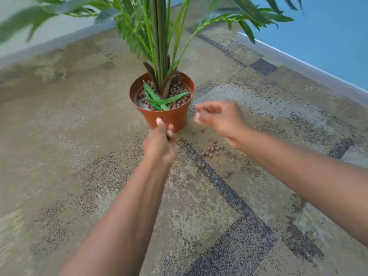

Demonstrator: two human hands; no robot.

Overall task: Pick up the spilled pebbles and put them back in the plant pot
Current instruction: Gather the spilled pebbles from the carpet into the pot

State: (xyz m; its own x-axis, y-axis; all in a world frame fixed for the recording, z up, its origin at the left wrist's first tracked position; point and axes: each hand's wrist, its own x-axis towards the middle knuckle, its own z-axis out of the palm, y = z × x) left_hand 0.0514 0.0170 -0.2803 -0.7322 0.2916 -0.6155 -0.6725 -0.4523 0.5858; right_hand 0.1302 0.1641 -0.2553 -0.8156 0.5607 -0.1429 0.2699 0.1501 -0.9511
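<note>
Mid-frame: left hand [160,141] bunched, thumb up, w/ contents hidden. Right of it, spilled pebbles [211,150] on carpet [83,120]. Right hand [218,118] blurred, curled; grip can't tell. Beyond, pot [171,114] upper centre. Risk: leaves [159,99] deflecting drops back onto floor.

right hand [218,118] motion-blurred, its grasp unreadable, fronds [139,20] cropped at top

We see the plant pot [169,114] standing on the carpet [59,136], with pebbles in the pot [177,92] around the plant stems [159,56]. Our left hand [160,142] is just in front of the pot's near wall, our right hand [219,118] just to its right. The spilled pebbles [212,149] lie on the carpet between our forearms, nearer than the pot. A wall [328,36] runs behind on the right.
</note>
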